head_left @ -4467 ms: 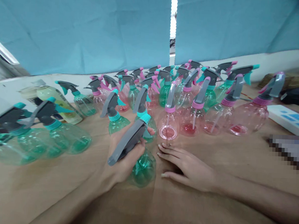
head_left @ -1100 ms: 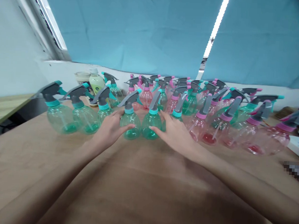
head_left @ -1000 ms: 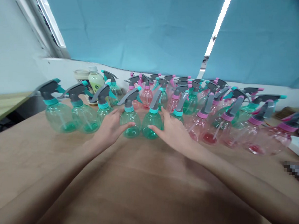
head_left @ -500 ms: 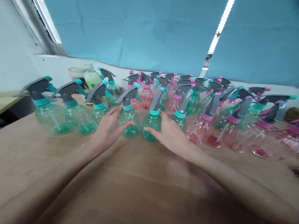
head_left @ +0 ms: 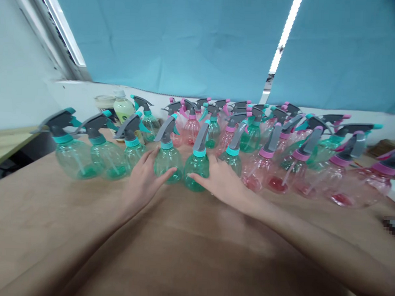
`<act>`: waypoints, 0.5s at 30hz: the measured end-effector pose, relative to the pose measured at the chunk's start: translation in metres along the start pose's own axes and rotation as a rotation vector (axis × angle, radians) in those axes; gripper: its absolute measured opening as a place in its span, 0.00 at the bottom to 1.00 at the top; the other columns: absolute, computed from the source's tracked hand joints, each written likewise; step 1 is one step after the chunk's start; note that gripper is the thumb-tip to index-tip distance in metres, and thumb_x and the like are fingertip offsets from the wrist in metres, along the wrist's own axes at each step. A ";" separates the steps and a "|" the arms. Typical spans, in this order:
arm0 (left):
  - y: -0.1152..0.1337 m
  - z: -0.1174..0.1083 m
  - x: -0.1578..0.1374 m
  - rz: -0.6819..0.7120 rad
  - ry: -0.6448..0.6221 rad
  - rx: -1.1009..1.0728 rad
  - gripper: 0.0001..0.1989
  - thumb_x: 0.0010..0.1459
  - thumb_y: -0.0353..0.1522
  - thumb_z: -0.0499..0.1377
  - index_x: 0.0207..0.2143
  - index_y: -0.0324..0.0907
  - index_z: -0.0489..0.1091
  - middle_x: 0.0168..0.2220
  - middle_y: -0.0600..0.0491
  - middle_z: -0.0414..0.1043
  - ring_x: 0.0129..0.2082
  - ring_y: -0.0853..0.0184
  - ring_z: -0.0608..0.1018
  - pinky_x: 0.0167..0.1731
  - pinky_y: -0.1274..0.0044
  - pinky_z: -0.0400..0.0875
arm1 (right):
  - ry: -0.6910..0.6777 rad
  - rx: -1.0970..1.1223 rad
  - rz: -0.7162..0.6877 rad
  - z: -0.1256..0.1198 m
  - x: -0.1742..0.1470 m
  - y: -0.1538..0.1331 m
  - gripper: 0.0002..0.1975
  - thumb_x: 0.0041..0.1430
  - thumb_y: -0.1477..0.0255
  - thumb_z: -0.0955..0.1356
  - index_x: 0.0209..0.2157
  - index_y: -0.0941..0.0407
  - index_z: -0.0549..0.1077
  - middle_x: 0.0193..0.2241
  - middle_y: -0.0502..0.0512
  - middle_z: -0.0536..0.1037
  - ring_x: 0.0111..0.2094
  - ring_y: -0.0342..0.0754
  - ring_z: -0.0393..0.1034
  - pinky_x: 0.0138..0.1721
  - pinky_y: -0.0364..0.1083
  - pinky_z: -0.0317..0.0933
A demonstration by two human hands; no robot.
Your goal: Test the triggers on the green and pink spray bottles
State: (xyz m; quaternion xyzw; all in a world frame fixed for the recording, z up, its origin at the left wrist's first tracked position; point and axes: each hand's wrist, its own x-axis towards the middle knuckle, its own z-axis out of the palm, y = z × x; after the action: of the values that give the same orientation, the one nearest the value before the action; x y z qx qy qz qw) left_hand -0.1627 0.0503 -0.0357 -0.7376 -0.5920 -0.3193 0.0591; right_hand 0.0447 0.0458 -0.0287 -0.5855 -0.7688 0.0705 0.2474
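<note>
My left hand (head_left: 144, 177) is closed around the side of a green spray bottle (head_left: 168, 161), thumb across its front and fingertips partly hidden at its left side. Just to the right, my right hand (head_left: 225, 179) grips a second green spray bottle (head_left: 196, 165), its thumb on the front and its fingers on the right side, partly hidden. Both bottles stand upright on the table, close together, with turquoise collars and grey trigger heads. Another green spray bottle (head_left: 233, 162) stands partly behind my right hand, and one more green bottle (head_left: 134, 152) is beside my left hand.
Pink spray bottles (head_left: 255, 170) continue the front row to the right. Several pink and green bottles crowd behind it. A pale green capped bottle (head_left: 122, 107) stands at the back left. Blue sheeting (head_left: 189, 43) covers the window behind the wooden table (head_left: 167, 242).
The bottle in my left hand has turned, so its grey lever points more toward me. Both hands stay on their bottles. The whole view has shifted slightly.
</note>
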 end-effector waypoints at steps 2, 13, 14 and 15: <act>-0.001 0.002 0.004 -0.009 -0.002 0.000 0.32 0.58 0.42 0.60 0.60 0.35 0.59 0.57 0.35 0.67 0.54 0.49 0.74 0.51 0.61 0.70 | -0.004 -0.002 -0.002 -0.001 -0.003 -0.001 0.36 0.57 0.56 0.67 0.59 0.68 0.61 0.33 0.69 0.79 0.35 0.64 0.76 0.29 0.53 0.65; 0.000 -0.001 0.008 -0.011 -0.029 0.003 0.31 0.59 0.40 0.57 0.60 0.33 0.58 0.59 0.33 0.64 0.56 0.46 0.71 0.52 0.58 0.69 | -0.082 -0.045 -0.079 -0.007 -0.024 0.001 0.34 0.60 0.55 0.64 0.61 0.63 0.58 0.43 0.69 0.77 0.35 0.63 0.76 0.30 0.53 0.66; 0.001 -0.002 0.005 -0.007 -0.008 0.006 0.31 0.59 0.41 0.57 0.61 0.33 0.58 0.60 0.33 0.64 0.57 0.47 0.71 0.53 0.59 0.68 | -0.089 -0.052 -0.082 -0.008 -0.027 0.001 0.34 0.60 0.55 0.63 0.60 0.63 0.59 0.44 0.69 0.77 0.36 0.63 0.76 0.31 0.54 0.67; 0.001 -0.004 0.000 -0.003 0.020 0.007 0.31 0.60 0.42 0.57 0.61 0.34 0.58 0.60 0.35 0.64 0.57 0.47 0.71 0.54 0.59 0.68 | -0.093 -0.056 -0.085 -0.008 -0.030 0.001 0.34 0.61 0.54 0.63 0.60 0.63 0.59 0.46 0.70 0.76 0.37 0.64 0.75 0.32 0.55 0.67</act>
State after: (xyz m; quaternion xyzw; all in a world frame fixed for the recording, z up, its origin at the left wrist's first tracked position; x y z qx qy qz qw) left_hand -0.1633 0.0483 -0.0316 -0.7332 -0.5939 -0.3244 0.0671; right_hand 0.0553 0.0161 -0.0311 -0.5553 -0.8052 0.0655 0.1975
